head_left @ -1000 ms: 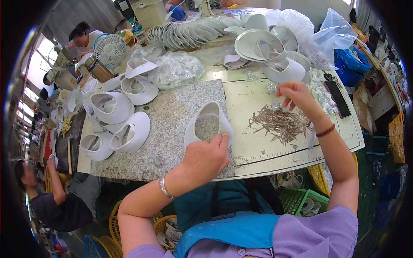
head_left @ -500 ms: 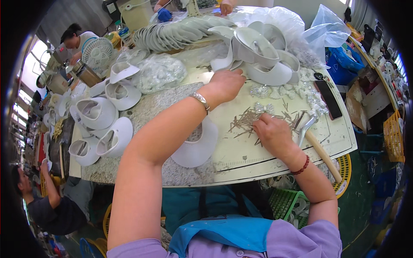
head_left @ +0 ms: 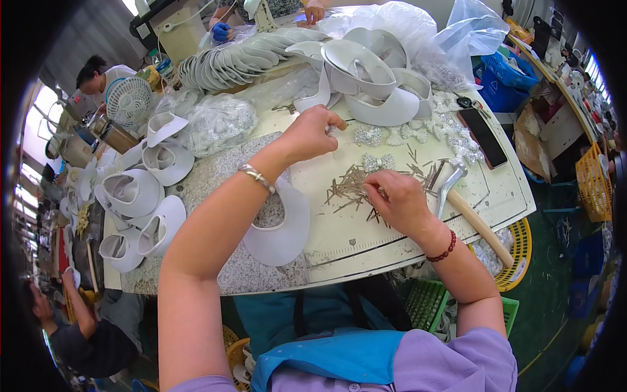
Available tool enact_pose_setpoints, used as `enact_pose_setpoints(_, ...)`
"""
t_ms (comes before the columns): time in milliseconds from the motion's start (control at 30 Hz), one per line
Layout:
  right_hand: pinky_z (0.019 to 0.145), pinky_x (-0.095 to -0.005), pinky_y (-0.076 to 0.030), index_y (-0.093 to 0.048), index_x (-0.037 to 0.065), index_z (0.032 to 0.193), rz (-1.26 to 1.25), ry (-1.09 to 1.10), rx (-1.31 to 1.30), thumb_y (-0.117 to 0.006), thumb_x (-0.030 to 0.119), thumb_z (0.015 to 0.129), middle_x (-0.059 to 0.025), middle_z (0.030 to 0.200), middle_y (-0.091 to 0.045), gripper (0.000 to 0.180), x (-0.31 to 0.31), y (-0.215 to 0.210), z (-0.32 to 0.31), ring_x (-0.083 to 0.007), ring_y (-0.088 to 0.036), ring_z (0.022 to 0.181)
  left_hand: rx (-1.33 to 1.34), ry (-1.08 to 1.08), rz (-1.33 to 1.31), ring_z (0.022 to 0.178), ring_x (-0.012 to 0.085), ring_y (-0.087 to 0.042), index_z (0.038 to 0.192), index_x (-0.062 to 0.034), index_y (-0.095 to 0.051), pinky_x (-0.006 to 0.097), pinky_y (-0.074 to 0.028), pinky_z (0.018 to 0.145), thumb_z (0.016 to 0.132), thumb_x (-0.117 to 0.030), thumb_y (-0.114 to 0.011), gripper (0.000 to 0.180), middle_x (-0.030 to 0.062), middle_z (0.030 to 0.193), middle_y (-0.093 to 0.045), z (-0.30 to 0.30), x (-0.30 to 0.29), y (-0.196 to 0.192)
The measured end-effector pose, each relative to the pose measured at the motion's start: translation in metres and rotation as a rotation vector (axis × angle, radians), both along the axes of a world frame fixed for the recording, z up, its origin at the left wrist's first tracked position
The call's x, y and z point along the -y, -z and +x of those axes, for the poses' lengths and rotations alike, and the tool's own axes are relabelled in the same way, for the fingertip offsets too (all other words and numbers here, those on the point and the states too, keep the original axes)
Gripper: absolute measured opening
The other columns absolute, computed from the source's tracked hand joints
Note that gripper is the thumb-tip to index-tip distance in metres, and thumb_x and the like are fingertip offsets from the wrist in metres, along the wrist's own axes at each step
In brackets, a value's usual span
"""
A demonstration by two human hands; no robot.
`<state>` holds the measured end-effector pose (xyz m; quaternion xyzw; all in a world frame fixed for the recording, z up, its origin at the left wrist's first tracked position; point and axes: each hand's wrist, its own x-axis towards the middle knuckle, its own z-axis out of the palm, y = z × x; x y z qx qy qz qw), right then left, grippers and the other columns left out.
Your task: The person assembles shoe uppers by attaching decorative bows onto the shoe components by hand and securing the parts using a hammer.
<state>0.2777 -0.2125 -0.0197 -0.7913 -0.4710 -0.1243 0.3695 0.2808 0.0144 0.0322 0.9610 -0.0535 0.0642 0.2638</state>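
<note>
My left hand (head_left: 312, 134) is closed in a pinch over the table, just in front of the stacked white visors (head_left: 385, 104). A small sparkly silver piece (head_left: 332, 130) shows between its fingertips, mostly hidden. My right hand (head_left: 396, 199) is closed too, thumb and fingers together at the edge of a pile of thin brownish strips (head_left: 349, 186); what it pinches, if anything, is hidden. A glittery silver bow (head_left: 379, 163) lies just beyond it. Below my left forearm, a single white visor (head_left: 287, 228) rests on the speckled grey board (head_left: 215, 189).
A hammer with a wooden handle (head_left: 480, 222) lies right of my right hand. Beyond are a black phone (head_left: 482, 137) and more glittery bows (head_left: 460, 137). Several visors (head_left: 134, 193) stand at left, near a clear bag (head_left: 219, 124). A person's blue-gloved hand (head_left: 222, 31) shows across the table.
The whole view has shifted, so the table's things appear farther left. My left hand has drawn back slightly from the visor stack, and the silver piece now shows. My right hand stays by the strips.
</note>
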Motion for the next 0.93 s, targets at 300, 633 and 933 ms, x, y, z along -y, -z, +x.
enact_pose_setpoints(300,0.051,-0.0215,-0.043,-0.065,-0.002,0.088,0.188,-0.081,-0.733,-0.063,0.011,0.087,0.0,0.074,-0.064,0.014,0.005,-0.013,0.01,-0.0053,-0.053,0.056,0.118,-0.034,-0.365,0.06,0.0077,-0.053,0.1,0.0014,-0.068,0.021,-0.043,0.056,0.078,0.001,-0.059,0.024,0.0053,0.086,-0.058,-0.063,0.02,-0.02)
enact_pose_setpoints(633,0.041,-0.0168,-0.035,-0.062,-0.001,0.088,0.307,-0.195,-1.033,-0.059,0.016,0.094,-0.0038,0.068,-0.062,0.018,0.003,-0.041,-0.021,-0.0038,-0.047,0.048,-0.023,-0.132,-1.196,0.06,0.0119,-0.063,0.108,0.0,-0.052,0.019,-0.044,0.045,0.094,-0.019,-0.059,0.025,0.004,0.079,-0.065,-0.122,0.041,-0.013)
enact_pose_setpoints(933,0.042,-0.016,-0.038,-0.064,0.0,0.091,0.327,-0.247,-0.953,-0.062,0.018,0.093,-0.0032,0.07,-0.064,0.019,-0.004,-0.05,-0.049,-0.0032,-0.052,0.051,0.002,-0.151,-1.364,0.074,0.0181,-0.069,0.137,0.0031,-0.035,0.023,-0.051,0.051,0.095,-0.019,-0.057,0.052,0.0166,0.103,-0.068,-0.135,0.055,0.012)
